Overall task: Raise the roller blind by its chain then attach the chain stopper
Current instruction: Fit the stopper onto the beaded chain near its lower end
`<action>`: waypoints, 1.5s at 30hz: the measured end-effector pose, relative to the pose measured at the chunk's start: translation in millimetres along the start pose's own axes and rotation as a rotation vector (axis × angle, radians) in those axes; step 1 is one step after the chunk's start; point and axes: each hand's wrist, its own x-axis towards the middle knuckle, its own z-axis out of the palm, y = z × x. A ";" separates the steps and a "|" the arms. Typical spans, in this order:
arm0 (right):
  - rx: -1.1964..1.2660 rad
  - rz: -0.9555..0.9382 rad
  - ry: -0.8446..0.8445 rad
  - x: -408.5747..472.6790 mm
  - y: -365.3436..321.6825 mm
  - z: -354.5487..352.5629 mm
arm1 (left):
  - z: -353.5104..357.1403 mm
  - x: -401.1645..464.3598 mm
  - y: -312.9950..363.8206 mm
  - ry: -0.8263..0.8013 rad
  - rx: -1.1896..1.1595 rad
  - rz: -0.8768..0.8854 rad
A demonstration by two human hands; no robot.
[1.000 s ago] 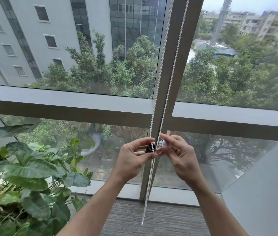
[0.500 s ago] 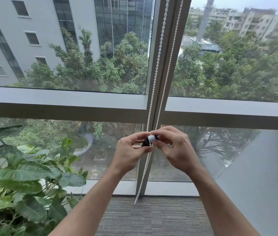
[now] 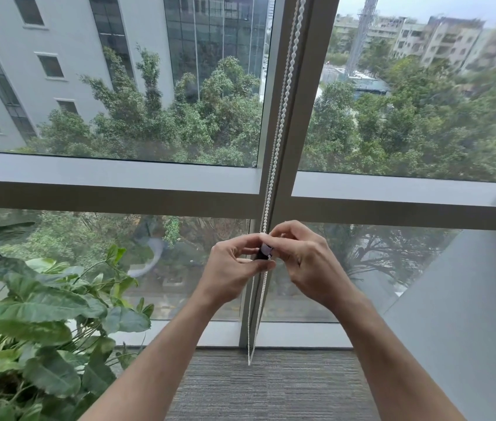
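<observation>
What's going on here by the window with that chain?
A person stands at a window and works on the white bead chain of a roller blind. Both hands meet at the chain: the left hand and the right hand pinch a small dark stopper against the beads. The chain's loop hangs below, down to the sill. A leafy plant stands at the left. The blind itself is out of view.
</observation>
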 end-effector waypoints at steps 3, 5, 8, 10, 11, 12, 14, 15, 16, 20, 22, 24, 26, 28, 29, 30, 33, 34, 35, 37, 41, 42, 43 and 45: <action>-0.004 -0.006 -0.010 0.9 2.0 -1.2 | -2.8 1.0 2.8 -0.042 -0.002 -0.010; 0.016 0.002 -0.028 1.8 3.2 -3.2 | -4.1 1.0 5.6 -0.062 -0.020 -0.023; 0.044 -0.009 -0.074 4.4 3.6 -6.8 | -6.1 1.8 8.0 -0.086 -0.041 -0.032; 0.055 -0.011 -0.105 6.7 3.6 -9.4 | -6.8 1.7 9.5 -0.104 -0.086 -0.053; 0.058 -0.008 -0.116 8.1 3.5 -10.3 | -7.0 1.9 10.2 -0.114 -0.108 -0.066; 0.059 -0.004 -0.123 9.5 3.6 -11.0 | -7.1 2.4 10.9 -0.122 -0.122 -0.076; 0.060 0.003 -0.123 11.8 3.3 -11.1 | -7.0 3.2 12.0 -0.134 -0.137 -0.084; 0.063 0.005 -0.118 12.6 2.7 -10.8 | -6.9 3.6 12.6 -0.137 -0.145 -0.087; 0.067 0.005 -0.112 13.1 1.9 -10.4 | -6.8 3.8 13.1 -0.140 -0.153 -0.091; 0.093 0.019 -0.135 13.1 0.9 -10.3 | -7.2 1.8 13.0 -0.152 -0.172 -0.115; 0.132 0.039 -0.155 13.3 1.2 -12.1 | -9.3 1.1 12.9 -0.158 -0.173 -0.129; 0.168 0.049 -0.175 14.1 1.1 -14.8 | -12.1 1.1 14.0 -0.167 -0.176 -0.143; 0.175 0.047 -0.193 15.0 1.1 -17.1 | -13.6 1.5 16.4 -0.186 -0.172 -0.152; 0.172 0.049 -0.201 16.3 1.6 -18.7 | -13.3 2.1 18.8 -0.200 -0.171 -0.154; 0.169 0.053 -0.200 16.8 1.7 -18.9 | -13.1 2.1 19.6 -0.203 -0.172 -0.155; 0.163 0.056 -0.194 16.8 1.6 -19.1 | -12.6 2.1 20.3 -0.205 -0.170 -0.155; 0.148 0.065 -0.141 14.7 -0.7 -18.2 | -10.3 1.6 20.8 -0.199 -0.160 -0.154; 0.142 0.068 -0.119 13.7 -1.8 -17.5 | -9.2 1.3 20.8 -0.192 -0.160 -0.155; 0.135 0.072 -0.098 13.0 -2.7 -16.7 | -7.9 1.0 20.7 -0.182 -0.159 -0.156; 0.118 0.080 -0.066 11.8 -3.6 -15.0 | -5.3 0.2 20.5 -0.161 -0.142 -0.151; 0.097 0.119 -0.020 8.7 -3.6 -12.2 | -3.6 -0.9 18.5 -0.137 -0.095 -0.142; 0.099 0.130 -0.009 7.4 -3.4 -11.1 | -3.6 -1.4 17.6 -0.131 -0.089 -0.141; 0.098 0.136 0.003 6.1 -3.2 -9.6 | -3.2 -2.0 17.2 -0.126 -0.086 -0.142; 0.104 0.138 0.027 3.8 -1.7 -5.6 | -3.0 -3.4 15.6 -0.115 -0.067 -0.145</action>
